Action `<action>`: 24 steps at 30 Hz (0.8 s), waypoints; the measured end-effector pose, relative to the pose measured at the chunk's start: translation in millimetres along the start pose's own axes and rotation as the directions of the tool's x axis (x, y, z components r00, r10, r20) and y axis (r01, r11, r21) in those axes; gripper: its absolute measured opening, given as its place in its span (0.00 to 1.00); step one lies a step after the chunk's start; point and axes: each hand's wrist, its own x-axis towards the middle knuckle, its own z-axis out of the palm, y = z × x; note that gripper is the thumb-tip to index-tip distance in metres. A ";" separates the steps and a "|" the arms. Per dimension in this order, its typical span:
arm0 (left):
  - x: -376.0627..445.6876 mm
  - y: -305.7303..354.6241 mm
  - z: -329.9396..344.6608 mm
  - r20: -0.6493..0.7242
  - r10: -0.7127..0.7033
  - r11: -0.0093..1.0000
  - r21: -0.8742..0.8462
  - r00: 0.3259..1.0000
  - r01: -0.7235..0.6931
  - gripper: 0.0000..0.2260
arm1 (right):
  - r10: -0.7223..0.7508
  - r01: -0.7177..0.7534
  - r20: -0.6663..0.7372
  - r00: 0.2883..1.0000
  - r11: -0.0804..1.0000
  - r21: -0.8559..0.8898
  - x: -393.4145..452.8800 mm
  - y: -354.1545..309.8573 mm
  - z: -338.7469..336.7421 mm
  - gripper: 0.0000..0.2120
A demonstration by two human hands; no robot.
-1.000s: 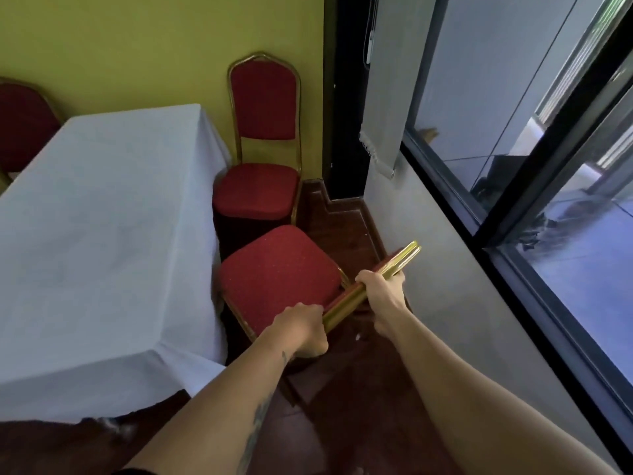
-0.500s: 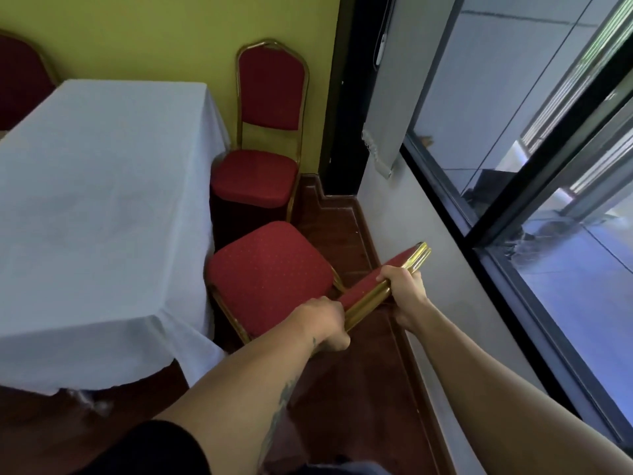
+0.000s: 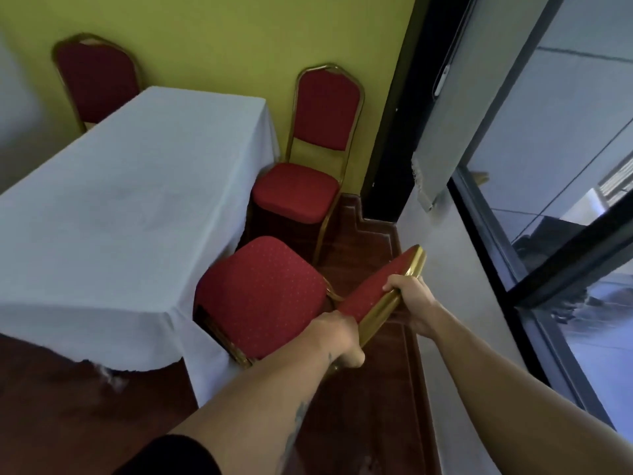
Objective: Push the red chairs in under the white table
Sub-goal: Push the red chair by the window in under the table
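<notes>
We see matt white cloth (image 3: 113, 214) over the table, faintly creased, its hem ragged. Beside it, the near chair (image 3: 260, 293) wears red woven fabric with pale dots, framed in glossy gold metal. The chair (image 3: 301, 190) beyond shows plainer red fabric. Below the cloth, the floor (image 3: 370, 416) is dark polished wood. The wall (image 3: 219, 39) behind looks matt yellow.

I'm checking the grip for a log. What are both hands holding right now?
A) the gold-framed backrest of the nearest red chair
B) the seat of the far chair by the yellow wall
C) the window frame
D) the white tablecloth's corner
A: the left hand and right hand both clasp the gold-framed backrest of the nearest red chair, beside the white table.
</notes>
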 end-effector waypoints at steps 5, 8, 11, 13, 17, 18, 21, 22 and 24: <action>26.9 28.2 -21.0 -0.039 -0.101 0.992 -0.081 0.994 0.098 0.20 | 0.015 -0.004 0.132 0.991 0.996 -0.085 46.8 -33.7 -14.6 0.30; 46.4 45.3 -31.5 -0.076 -0.170 0.974 -0.165 0.983 0.156 0.22 | 0.012 0.013 0.196 0.981 0.992 -0.129 76.3 -54.7 -22.7 0.31; 67.9 55.9 -42.7 -0.092 -0.230 0.948 -0.245 0.969 0.202 0.22 | 0.012 0.033 0.250 0.968 0.984 -0.175 104.0 -75.9 -24.8 0.30; 79.9 57.9 -51.9 -0.102 -0.256 0.931 -0.295 0.961 0.217 0.22 | 0.020 0.035 0.275 0.961 0.980 -0.195 121.4 -88.8 -21.2 0.30; 101.2 49.8 -67.5 -0.128 -0.308 0.877 -0.422 0.943 0.229 0.21 | 0.035 0.024 0.293 0.955 0.980 -0.197 150.9 -110.9 -4.3 0.29; 106.6 45.6 -69.2 -0.121 -0.329 0.849 -0.472 0.937 0.237 0.21 | 0.034 0.023 0.288 0.957 0.981 -0.194 158.0 -115.9 2.0 0.29; 120.7 30.2 -72.2 -0.088 -0.376 0.736 -0.633 0.922 0.240 0.23 | 0.041 0.023 0.294 0.955 0.978 -0.210 177.1 -129.1 21.7 0.35; 125.3 25.2 -73.1 -0.087 -0.373 0.710 -0.668 0.924 0.223 0.25 | 0.040 0.026 0.298 0.954 0.976 -0.214 182.3 -133.0 27.9 0.36; 134.8 13.1 -76.9 -0.089 -0.356 0.692 -0.694 0.930 0.199 0.28 | 0.037 0.034 0.306 0.951 0.974 -0.224 190.3 -140.4 39.7 0.34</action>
